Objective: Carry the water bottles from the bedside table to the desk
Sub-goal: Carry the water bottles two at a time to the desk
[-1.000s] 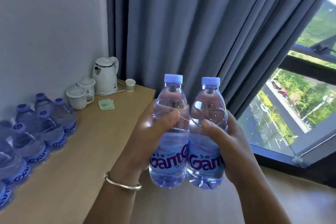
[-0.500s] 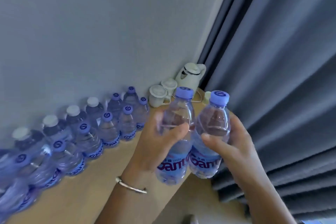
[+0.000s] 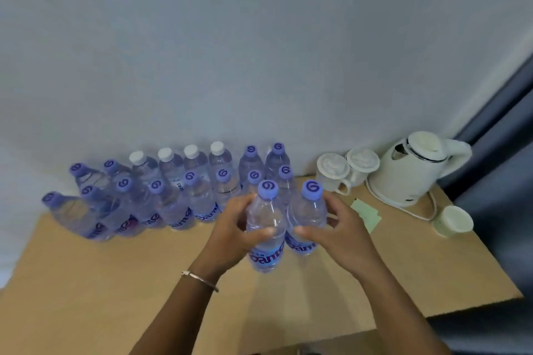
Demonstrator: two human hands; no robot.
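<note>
Holding one water bottle apiece: left hand (image 3: 235, 232) wraps the left bottle (image 3: 266, 228), right hand (image 3: 336, 235) the right bottle (image 3: 307, 220), fingers closed round each, low over the bench (image 3: 115, 282). Rows of delivered bottles (image 3: 173, 190) stand against the wall (image 3: 259, 52); two pending, bedside stock unseen. Also: kettle (image 3: 415, 167), lidded mugs (image 3: 346, 171), curtain (image 3: 499, 170).

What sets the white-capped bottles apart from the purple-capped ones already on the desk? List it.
The white-capped bottles have plain white caps; the purple-capped bottles carry a swirl mark on their caps. The white-capped ones form a short run in the back row by the wall; the purple-capped ones flank them and fill the front row. Both kinds are clear plastic, capped, standing on the desk.
</note>
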